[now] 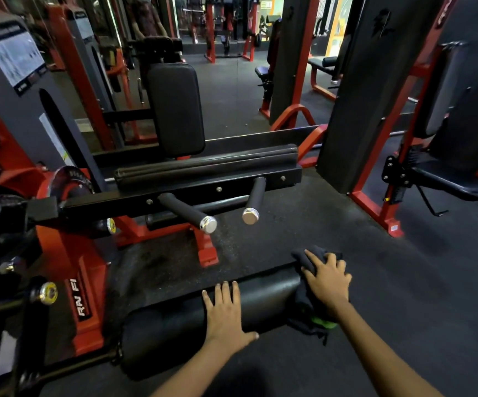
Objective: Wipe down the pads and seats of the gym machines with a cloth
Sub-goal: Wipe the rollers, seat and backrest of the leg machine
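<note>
1. Cloth (308, 260), dark, with a green patch showing at its near edge, lay draped over the right end of the black roller pad (174, 319), under the right hand (328, 277).
2. Right hand pressed flat on the cloth; its fingers (309, 257) were spread and nearly straight, not curled round the fabric, and folds of cloth showed beyond the fingertips and below the wrist.
3. Left hand (226, 313) rested palm-down on the bare top of the roller pad, to the left of the right hand and apart from the cloth; its fingers were extended and close together, thumb splayed toward the right, holding nothing.
4. Roller pad lay horizontally across the lower middle of the view, its left end joining the red frame (88, 305) of the machine.
5. Beyond the fingertips of both hands, two black handles (186, 212) with chrome end caps projected toward the camera from a black crossbar.
6. Farther still, a long horizontal black pad (206, 163) sat above that crossbar, and an upright black back pad (176, 108) rose behind it.
7. To the right of the right hand's fingers, well apart, stood another red-and-black machine with a black seat (449, 181).
8. Dark rubber floor (404, 296) surrounded the machines.
</note>
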